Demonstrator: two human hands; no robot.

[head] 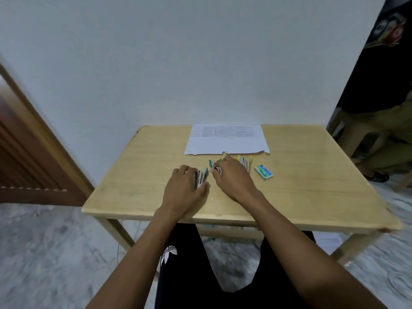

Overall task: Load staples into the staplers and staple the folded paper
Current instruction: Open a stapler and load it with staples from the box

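Pale wood table (138, 175) against a blue-white wall; brown door at left, marbled floor below, a seated person cut off at right. At the far edge, paper (226, 141) lying flat. Bare wood open on both sides. Near the centre, left hand (185, 188) gripping a stapler (202, 176). Just beside it, right hand (233, 179) curled over a second stapler (215, 168), grasp too blurred to tell. Behind it, yellow stapler (245, 162) half hidden, staple box (263, 172) just right of that.

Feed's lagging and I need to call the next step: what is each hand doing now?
Left hand: holding the blue stapler.
Right hand: fingers curled at a small pale piece; grip cannot be told.
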